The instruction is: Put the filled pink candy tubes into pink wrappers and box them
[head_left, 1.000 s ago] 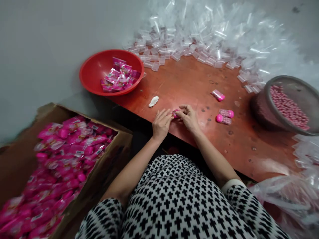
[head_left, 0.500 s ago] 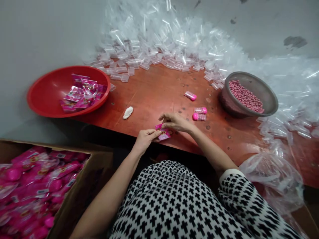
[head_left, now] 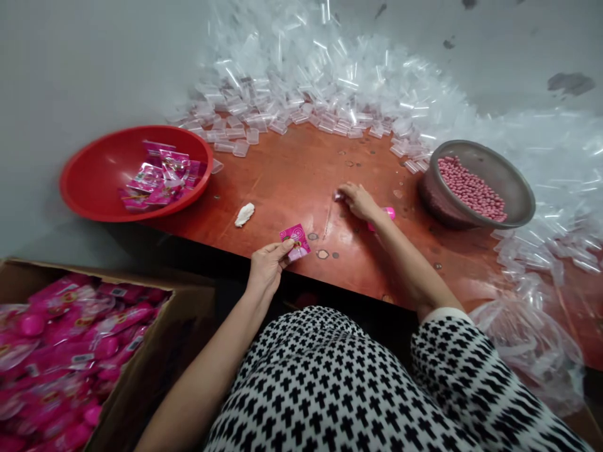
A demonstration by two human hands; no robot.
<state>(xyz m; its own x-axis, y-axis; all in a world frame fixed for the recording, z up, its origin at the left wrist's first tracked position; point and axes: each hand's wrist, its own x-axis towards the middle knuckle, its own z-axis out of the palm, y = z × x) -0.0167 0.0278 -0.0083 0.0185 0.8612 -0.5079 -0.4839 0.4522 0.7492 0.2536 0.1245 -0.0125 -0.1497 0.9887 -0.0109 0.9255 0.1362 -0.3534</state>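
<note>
My left hand (head_left: 268, 267) pinches a small pink printed packet (head_left: 296, 243) between thumb and fingers, just over the table's front edge. Farther out over the table, my right hand (head_left: 358, 201) has its fingers closed on a small clear tube (head_left: 338, 196); only one end of it shows, the rest being covered by the fingers. Under and beside my right wrist lie tubes with bright pink caps (head_left: 389, 213), mostly hidden by the arm.
A red bowl (head_left: 78, 188) with pink packets stands left, a grey bowl (head_left: 521, 188) of pink beads right. Empty clear tubes (head_left: 301, 81) heap along the back. A white lump (head_left: 244, 215) lies mid-table. Lower left is a cardboard box (head_left: 186, 307) of pink packages; a plastic bag (head_left: 532, 345) hangs right.
My right hand has let go of the packet and reached away over the table to the lone tube, closing on it. My left hand keeps the packet, shifted slightly left.
</note>
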